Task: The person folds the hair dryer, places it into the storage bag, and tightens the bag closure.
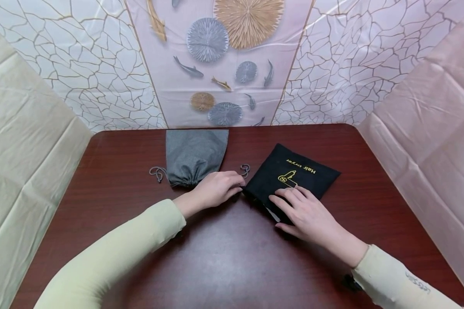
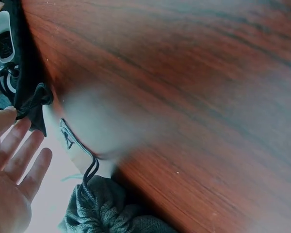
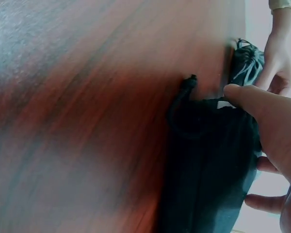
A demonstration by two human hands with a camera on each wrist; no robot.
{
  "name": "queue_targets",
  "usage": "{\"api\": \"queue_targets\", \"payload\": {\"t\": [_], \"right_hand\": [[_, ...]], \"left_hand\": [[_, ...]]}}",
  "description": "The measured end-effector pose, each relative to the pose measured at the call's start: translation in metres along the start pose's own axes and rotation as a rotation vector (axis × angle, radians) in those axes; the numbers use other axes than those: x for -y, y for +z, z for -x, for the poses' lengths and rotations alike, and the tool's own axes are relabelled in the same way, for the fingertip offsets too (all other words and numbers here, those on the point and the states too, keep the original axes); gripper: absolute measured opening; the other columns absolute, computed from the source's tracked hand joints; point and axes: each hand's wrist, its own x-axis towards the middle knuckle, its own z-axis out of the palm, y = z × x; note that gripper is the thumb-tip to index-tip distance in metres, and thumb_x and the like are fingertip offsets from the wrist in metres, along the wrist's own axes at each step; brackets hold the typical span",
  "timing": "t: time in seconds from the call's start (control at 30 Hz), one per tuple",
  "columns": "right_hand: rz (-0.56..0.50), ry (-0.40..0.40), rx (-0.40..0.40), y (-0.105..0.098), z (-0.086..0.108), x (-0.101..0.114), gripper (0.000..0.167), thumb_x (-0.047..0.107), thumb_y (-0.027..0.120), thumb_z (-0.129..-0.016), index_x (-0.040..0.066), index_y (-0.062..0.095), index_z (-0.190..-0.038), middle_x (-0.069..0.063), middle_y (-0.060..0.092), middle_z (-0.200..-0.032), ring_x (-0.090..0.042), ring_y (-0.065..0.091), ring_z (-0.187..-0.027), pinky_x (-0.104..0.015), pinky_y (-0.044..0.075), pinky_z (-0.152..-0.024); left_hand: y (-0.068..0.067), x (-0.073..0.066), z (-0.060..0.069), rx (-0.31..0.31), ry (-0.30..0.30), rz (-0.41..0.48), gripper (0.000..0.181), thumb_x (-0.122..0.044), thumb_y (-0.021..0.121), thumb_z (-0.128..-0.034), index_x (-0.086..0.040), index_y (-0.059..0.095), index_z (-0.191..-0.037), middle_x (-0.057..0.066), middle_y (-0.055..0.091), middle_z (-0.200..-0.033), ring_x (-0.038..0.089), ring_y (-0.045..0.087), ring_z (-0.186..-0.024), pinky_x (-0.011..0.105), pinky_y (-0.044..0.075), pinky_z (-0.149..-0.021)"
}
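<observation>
A black hair dryer pouch (image 1: 309, 167) with yellow "Hair Dryer" lettering lies on the table, its mouth turned toward the person. My left hand (image 1: 221, 189) pinches the corner of that mouth between thumb and fingertips. In the left wrist view, a grey item with a dark vent (image 2: 5, 41) shows inside the mouth. My right hand (image 1: 307, 214) holds the pouch near its other mouth corner, fingers over the top and thumb at the edge. A black cord (image 3: 189, 85) sticks out of the pouch in the right wrist view. Beneath the right hand, some fabric is hidden.
A grey drawstring bag (image 1: 195, 152) lies at the back of the table, cinched, with loose cords (image 1: 158, 173) at its sides. The brown wooden table (image 1: 212, 266) has rounded back corners. Patterned cloth (image 1: 224, 86) hangs behind it, and plain cloth lines both sides.
</observation>
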Motion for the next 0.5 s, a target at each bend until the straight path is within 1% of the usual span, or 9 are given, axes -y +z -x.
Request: {"api": "queue_targets", "payload": {"t": [0.23,0.37,0.5], "right_hand": [[0.017,-0.014,0.014,0.004,-0.001,-0.005,0.070,0.036,0.090,-0.076,0.005,0.066,-0.134,-0.014,0.065,-0.131,-0.034,0.064,-0.116,-0.055,0.053,-0.097],[-0.001,-0.022,0.011,0.003,0.000,-0.009,0.063,0.027,0.085,-0.076,0.006,0.067,-0.133,-0.013,0.065,-0.130,-0.033,0.064,-0.114,-0.054,0.054,-0.093],[-0.010,-0.037,0.009,0.003,0.001,-0.014,0.061,0.019,0.082,-0.077,0.006,0.066,-0.134,-0.012,0.065,-0.130,-0.032,0.063,-0.112,-0.050,0.054,-0.086]], "left_hand": [[-0.003,-0.001,0.002,0.000,0.026,-0.013,0.008,-0.013,0.071,-0.1039,-0.014,0.076,-0.110,0.000,0.072,-0.105,0.018,0.075,-0.094,0.039,0.062,-0.082],[-0.006,0.000,0.003,-0.003,0.029,-0.018,0.009,-0.011,0.070,-0.1036,-0.013,0.076,-0.111,0.000,0.073,-0.105,0.019,0.075,-0.097,0.040,0.061,-0.085],[-0.006,0.001,0.004,-0.004,0.029,-0.020,0.009,-0.011,0.070,-0.1034,-0.013,0.075,-0.111,0.000,0.072,-0.104,0.019,0.075,-0.096,0.040,0.061,-0.086]]}}
